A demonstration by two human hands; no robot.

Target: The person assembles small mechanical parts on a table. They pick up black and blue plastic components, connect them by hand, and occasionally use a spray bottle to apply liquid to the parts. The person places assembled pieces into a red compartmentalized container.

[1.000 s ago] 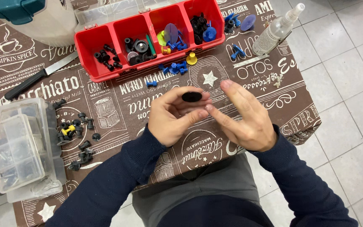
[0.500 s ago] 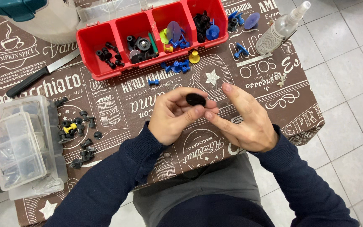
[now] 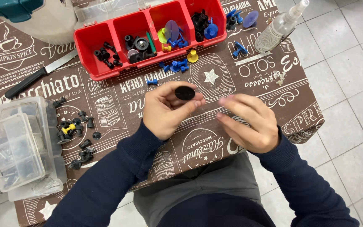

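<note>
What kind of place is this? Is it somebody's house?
Probably a home, at a small table used for sorting little parts. The floor is plain tile, the table wears a coffee-themed tablecloth, and a red compartment box of small plastic pieces sits beside a kitchen knife.

Left hand (image 3: 167, 111) raised, fingers curled, thumb and fingertips pinched in a tight grip — right hand (image 3: 248, 122) just beside, loosely open, fingers spread.

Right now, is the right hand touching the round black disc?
Apart. The head view shows the round black disc pinched in the left hand, with patterned tablecloth visible between it and the right hand fingertips.
</note>
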